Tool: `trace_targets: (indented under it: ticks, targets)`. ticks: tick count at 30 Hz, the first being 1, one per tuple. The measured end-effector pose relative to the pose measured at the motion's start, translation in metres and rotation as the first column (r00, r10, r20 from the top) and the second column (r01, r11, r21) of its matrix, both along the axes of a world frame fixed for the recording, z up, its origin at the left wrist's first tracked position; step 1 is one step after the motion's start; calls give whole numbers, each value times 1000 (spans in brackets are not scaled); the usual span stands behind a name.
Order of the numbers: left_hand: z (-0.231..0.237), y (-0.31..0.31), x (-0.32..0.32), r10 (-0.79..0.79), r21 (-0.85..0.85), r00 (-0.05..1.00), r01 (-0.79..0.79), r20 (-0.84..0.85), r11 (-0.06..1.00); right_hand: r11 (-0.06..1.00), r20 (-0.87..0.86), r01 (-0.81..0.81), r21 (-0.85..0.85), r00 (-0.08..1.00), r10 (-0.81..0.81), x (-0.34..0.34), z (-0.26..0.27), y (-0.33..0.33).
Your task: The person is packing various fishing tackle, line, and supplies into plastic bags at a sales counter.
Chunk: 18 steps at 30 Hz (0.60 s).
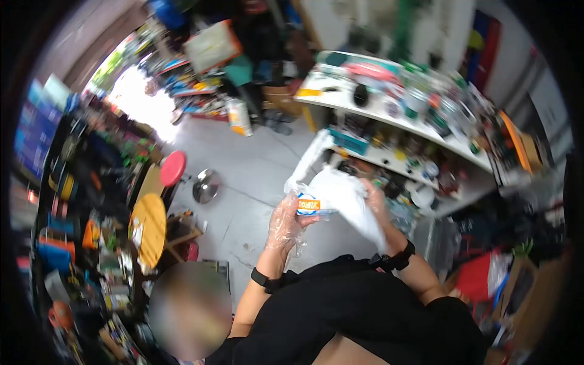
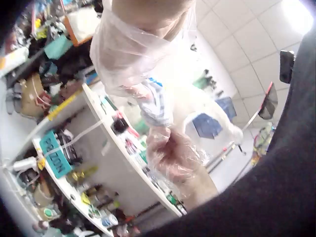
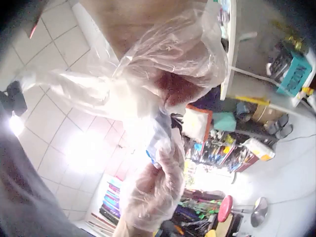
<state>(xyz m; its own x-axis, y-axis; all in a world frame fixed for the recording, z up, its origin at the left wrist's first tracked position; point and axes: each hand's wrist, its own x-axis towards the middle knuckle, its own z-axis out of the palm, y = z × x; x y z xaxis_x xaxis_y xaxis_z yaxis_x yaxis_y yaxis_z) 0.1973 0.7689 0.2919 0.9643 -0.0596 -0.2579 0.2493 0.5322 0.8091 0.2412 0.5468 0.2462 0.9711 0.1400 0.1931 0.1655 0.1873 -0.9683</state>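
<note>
Both hands wear thin, clear plastic gloves. My left hand (image 1: 283,224) grips a small packet (image 1: 309,205) in white and blue, with an orange label printed in white characters. A limp white sheet like a plastic bag (image 1: 350,198) hangs beside the packet, one long end reaching up and left, another drooping down and right. My right hand (image 1: 378,207) holds this white bag, its fingers partly hidden behind it. In the left wrist view, the right hand's curled fingers (image 2: 170,143) meet the packet's lower end (image 2: 158,103).
A white shelf unit (image 1: 389,112), crowded with bottles and jars, stands ahead on the right. On the grey floor are a red stool (image 1: 173,169) and a metal-topped stool (image 1: 207,185). A round wooden tabletop (image 1: 149,230) is at left, near cluttered shelving. A blurred patch (image 1: 190,310) covers the lower left.
</note>
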Motion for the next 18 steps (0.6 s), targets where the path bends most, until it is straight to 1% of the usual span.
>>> trace_targets:
  ticks: [1,3,4,5,6,7,8,9,10,11,12,13,14,15,16,18]
  targets:
    - [-5,32,1,59,-7,998,-59,16,998,971,-73,-93,219,991,112,14,14,29]
    - [-22,88,2,341,75,940,-342,34,937,997,-49,30,68,998,-26,36,29,85]
    - [-17,108,1,374,69,927,-376,34,924,998,-11,31,53,999,-30,41,40,109]
    - [-12,127,1,380,-102,923,-384,-57,917,999,-10,0,47,1000,1,51,45,129]
    - [-9,144,4,367,-271,919,-393,-141,879,990,227,41,-134,974,-9,63,47,147]
    - [-10,159,11,394,-275,908,-419,-143,866,950,453,120,-289,891,25,76,50,166]
    - [-15,169,20,364,-322,922,-388,-135,863,946,530,103,-308,844,81,84,54,185]
    - [-20,175,30,334,-370,934,-357,-125,858,945,527,73,-318,842,112,93,53,204]
    - [-18,180,48,358,-313,926,-377,-120,872,937,446,-118,-328,856,263,103,53,222]
    - [-24,193,57,384,-318,915,-403,-124,858,897,363,-303,-321,836,412,116,51,238]
    - [-36,206,67,422,-107,898,-435,-121,894,918,394,-191,-349,858,328,134,40,254]
    - [-44,223,81,457,114,883,-445,-111,888,928,77,-372,-7,925,372,151,32,274]
    - [-51,247,94,492,165,846,-465,-208,870,929,-131,-353,111,921,366,181,28,287]
    - [-57,270,107,524,211,797,-480,-301,851,927,-340,-306,218,867,366,214,26,299]
    - [-47,286,119,596,173,768,-570,-234,803,920,-344,-323,224,857,384,241,22,313]
    - [-35,311,155,701,162,703,-682,-121,713,889,-537,-194,414,737,411,298,7,346]
